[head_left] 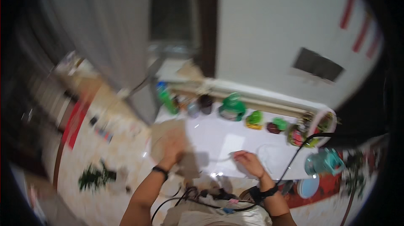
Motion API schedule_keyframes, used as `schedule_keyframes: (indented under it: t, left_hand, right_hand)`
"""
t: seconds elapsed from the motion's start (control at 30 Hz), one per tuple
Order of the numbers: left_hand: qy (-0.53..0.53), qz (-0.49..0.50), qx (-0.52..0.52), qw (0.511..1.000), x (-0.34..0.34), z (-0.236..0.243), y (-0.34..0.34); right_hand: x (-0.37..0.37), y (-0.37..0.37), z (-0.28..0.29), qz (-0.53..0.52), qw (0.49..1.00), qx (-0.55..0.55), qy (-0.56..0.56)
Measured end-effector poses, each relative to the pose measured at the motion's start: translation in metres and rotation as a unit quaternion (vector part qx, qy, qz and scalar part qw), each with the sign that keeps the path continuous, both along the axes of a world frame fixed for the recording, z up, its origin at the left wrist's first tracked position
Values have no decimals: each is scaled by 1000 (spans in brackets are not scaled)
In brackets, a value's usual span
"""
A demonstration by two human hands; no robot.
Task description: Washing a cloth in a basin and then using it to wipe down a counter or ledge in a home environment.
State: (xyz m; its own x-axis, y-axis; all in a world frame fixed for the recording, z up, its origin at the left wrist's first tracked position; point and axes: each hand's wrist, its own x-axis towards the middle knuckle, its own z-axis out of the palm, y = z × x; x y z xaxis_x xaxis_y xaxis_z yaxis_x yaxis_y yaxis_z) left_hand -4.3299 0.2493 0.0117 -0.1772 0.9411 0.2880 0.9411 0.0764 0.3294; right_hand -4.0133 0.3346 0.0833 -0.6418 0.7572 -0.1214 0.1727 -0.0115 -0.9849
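Over the left end of the white bench (206,131), the person's left hand (171,144) is lying across a tan sheet (158,128), its forearm rising from the lower edge and slanting inward. Fingers are pointing away from the body; motion blur is obscuring them, so whether they are spread or pressing on the sheet cannot be told. A black wristband (160,172) is circling that wrist.

Near the front edge, right of the sheet, the right hand (251,163) is angling leftward from a bent wrist, its back facing up. Its fingers are gathering toward the left, near a white rectangular patch (232,144); whether the tips are pinching anything cannot be determined. A black band (268,192) is sitting on this wrist.

Along the back edge, a green bottle with a blue cap (167,98), a dark brown jar (205,104) and a large green jug (232,108) are standing left of centre. A basket with a pale hooped handle (332,120) is occupying the right end.
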Motion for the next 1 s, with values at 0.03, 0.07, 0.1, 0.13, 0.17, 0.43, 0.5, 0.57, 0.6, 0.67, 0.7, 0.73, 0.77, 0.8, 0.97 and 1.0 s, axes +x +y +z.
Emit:
schedule_keyframes:
  t: [0.03, 0.07, 0.1, 0.13, 0.17, 0.43, 0.5, 0.57, 0.6, 0.67, 0.7, 0.73, 0.77, 0.8, 0.97, 1.0]
  left_hand:
    - [147, -44, -7, 988, -50, -43, -16]
    - [99, 9, -29, 995, -39, -28, -2]
    - [75, 35, -54, 995, -43, -16, -3]
    - [38, 89, -120, 988, -49, -7, 0]
    - [16, 103, -182, 978, -42, 19, 5]
    - [120, 94, -48, 987, -84, 2, 10]
    - [113, 65, -13, 991, -80, 7, 7]
    - [123, 63, 2, 990, -89, -2, 4]
    - [129, 65, 9, 989, -96, -9, -1]
    - [115, 89, -55, 988, -86, -8, -12]
    - [102, 95, -68, 988, -77, 0, -22]
    - [102, 102, -69, 987, -74, -3, -24]
    - [121, 112, -75, 983, -75, -9, -30]
    - [139, 123, -85, 979, -76, -16, -40]
    - [104, 101, 52, 988, -110, -64, -43]
    - [275, 156, -52, 947, -40, -36, -31]
  right_hand:
    - [-11, -6, -6, 16, 1000, 14, 18]
    - [-5, -6, -18, -8, 999, 31, 21]
    - [-7, -10, -16, -1, 994, 100, -48]
    - [-13, -9, -16, 7, 980, 161, -118]
    - [-13, -8, -18, 2, 985, 116, -131]
    - [-35, -27, -29, -83, 923, 260, -271]
    - [-47, -29, -41, -95, 893, 328, -294]
    - [-51, -32, -36, -55, 845, 410, -340]
    - [-52, -31, -43, -59, 844, 415, -334]
    - [-49, -24, -61, 55, 816, 413, -401]
    - [-44, -25, -67, 74, 824, 387, -407]
    - [-38, -25, -67, 80, 824, 390, -404]
    - [-30, -29, -70, 71, 819, 397, -408]
    - [-22, -34, -74, 65, 816, 402, -411]
    - [23, -29, -57, -20, 832, 446, -329]
    - [44, -26, -74, -74, 841, 397, -361]
